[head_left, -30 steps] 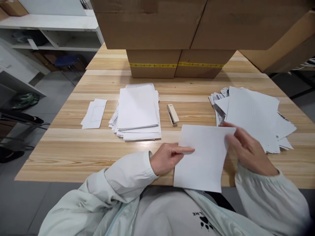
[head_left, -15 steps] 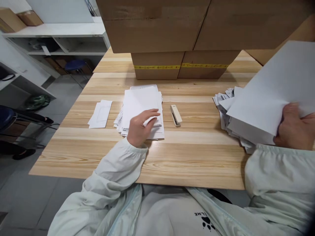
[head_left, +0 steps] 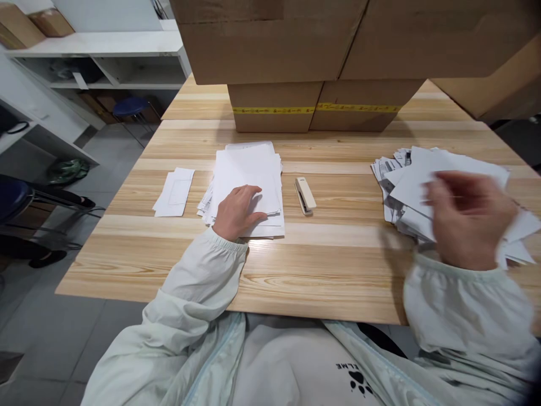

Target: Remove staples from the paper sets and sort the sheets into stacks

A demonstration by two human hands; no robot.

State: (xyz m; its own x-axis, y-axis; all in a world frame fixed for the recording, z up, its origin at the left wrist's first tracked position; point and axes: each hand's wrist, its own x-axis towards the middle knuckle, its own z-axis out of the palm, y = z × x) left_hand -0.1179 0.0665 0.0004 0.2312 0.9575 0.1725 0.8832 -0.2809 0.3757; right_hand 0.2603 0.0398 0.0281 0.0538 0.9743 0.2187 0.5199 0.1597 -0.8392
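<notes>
My left hand [head_left: 238,213] rests on the lower left part of a neat stack of white paper [head_left: 249,169]. It is open, thumb and fingers apart, gripping nothing. To the right of that stack lies a cream stapler [head_left: 305,195]. My right hand [head_left: 469,217], blurred by motion, is over a loose, uneven pile of papers [head_left: 408,189] on the right. Its fingers are curled with a gap to the thumb, and no sheet shows in it. Some printed edges stick out at the left side of this pile.
Small white slips [head_left: 175,192] lie left of the neat stack on the wooden table [head_left: 304,276]. Large cardboard boxes [head_left: 274,48] are piled at the back of the table. Beyond the left edge are white shelves [head_left: 101,45] and a blue stool [head_left: 131,107].
The large white sheets my right hand held up are out of it and down on the right pile. That hand has moved left. My left hand has shifted slightly left and down.
</notes>
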